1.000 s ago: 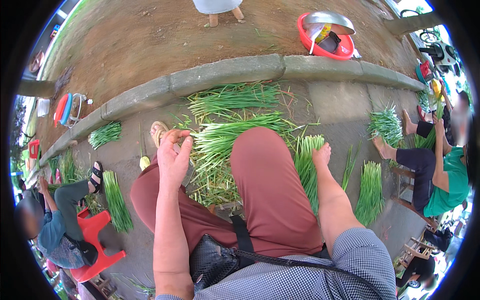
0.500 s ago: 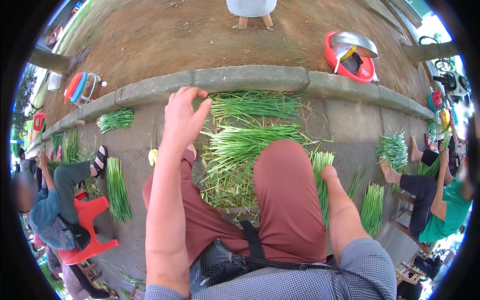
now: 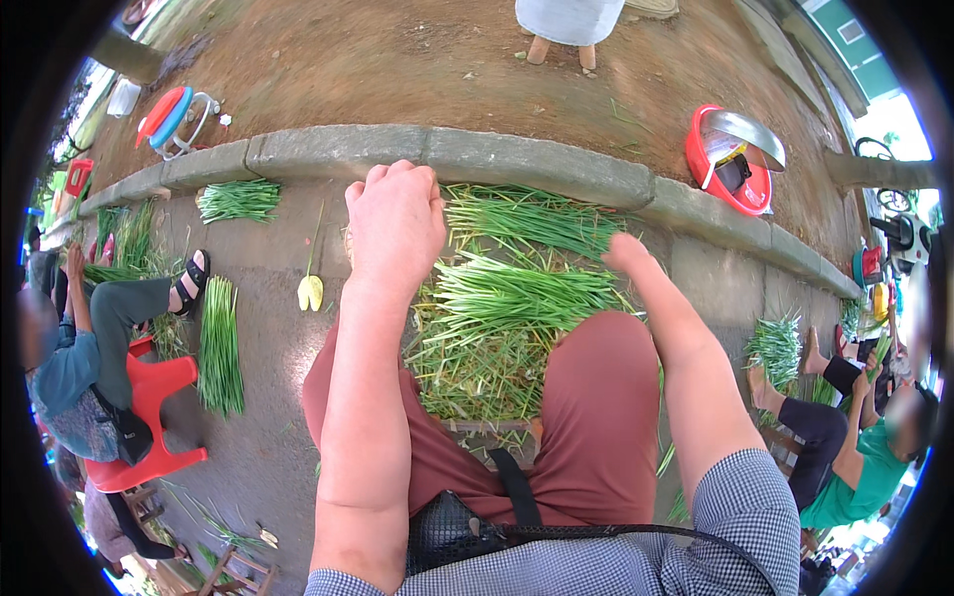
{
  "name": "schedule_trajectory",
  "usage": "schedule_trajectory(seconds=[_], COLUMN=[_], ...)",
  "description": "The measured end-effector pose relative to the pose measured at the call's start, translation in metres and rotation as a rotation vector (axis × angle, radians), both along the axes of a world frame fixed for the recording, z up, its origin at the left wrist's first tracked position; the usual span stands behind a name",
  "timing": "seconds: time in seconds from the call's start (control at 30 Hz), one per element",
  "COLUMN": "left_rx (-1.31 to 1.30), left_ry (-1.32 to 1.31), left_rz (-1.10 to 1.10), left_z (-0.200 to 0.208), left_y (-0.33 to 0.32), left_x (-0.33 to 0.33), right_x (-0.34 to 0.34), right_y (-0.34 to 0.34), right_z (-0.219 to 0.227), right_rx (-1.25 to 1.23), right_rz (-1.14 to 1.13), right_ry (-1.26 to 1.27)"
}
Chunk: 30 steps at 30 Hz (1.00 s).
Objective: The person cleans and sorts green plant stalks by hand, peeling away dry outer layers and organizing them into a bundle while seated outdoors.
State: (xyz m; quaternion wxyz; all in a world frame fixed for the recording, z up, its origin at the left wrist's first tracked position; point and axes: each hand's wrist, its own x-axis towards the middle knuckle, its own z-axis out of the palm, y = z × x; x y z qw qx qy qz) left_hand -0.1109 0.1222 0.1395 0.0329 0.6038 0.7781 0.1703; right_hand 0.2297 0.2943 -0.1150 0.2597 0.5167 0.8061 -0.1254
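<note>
Two piles of long, thin green stalks, chive-like, lie in front of my knees. The far pile (image 3: 532,217) is darker green and runs along the stone curb. The nearer pile (image 3: 522,290) is brighter, with pale ends, over a heap of yellowish loose trimmings (image 3: 477,368). At the left end of the far pile is my left hand (image 3: 397,214), its fingers curled closed; whatever lies inside them is hidden. My right hand (image 3: 626,254) is closed at the far pile's right end, touching or close to the stalks; its fingers are mostly hidden.
Beyond the stone curb (image 3: 527,157) stand a red basin (image 3: 704,164) with a metal lid and a white-covered stool (image 3: 568,20). A yellow object (image 3: 310,293) lies on the pavement at left. People sit on both sides, near more stalk bundles (image 3: 221,348) and a red plastic stool (image 3: 159,397).
My right hand has moved forward from beside my right knee to the far pile's right end. My left hand's fingers, spread before, are now curled closed. The view has shifted slightly.
</note>
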Motion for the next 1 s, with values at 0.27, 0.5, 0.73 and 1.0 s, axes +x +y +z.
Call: schedule_trajectory(seconds=[0.27,0.5,0.73,1.0], left_rx=[0.006,0.017,-0.006,0.066], left_ry=[0.045,0.000,-0.049,-0.077], left_rz=[0.049,0.050,0.048,0.036], left_z=[0.007,0.009,0.012,0.008], left_y=[-0.015,-0.018,-0.026,-0.026], left_x=[-0.012,-0.019,-0.025,-0.023], right_x=[-0.207,-0.255,-0.222,-0.217], right_y=[0.044,0.029,-0.020,-0.019], right_z=[0.030,-0.043,-0.104,-0.070], right_rx=[-0.174,-0.180,0.161,0.160], right_rz=[0.501,0.204,0.129,-0.002], right_ry=[0.076,0.194,0.238,0.315])
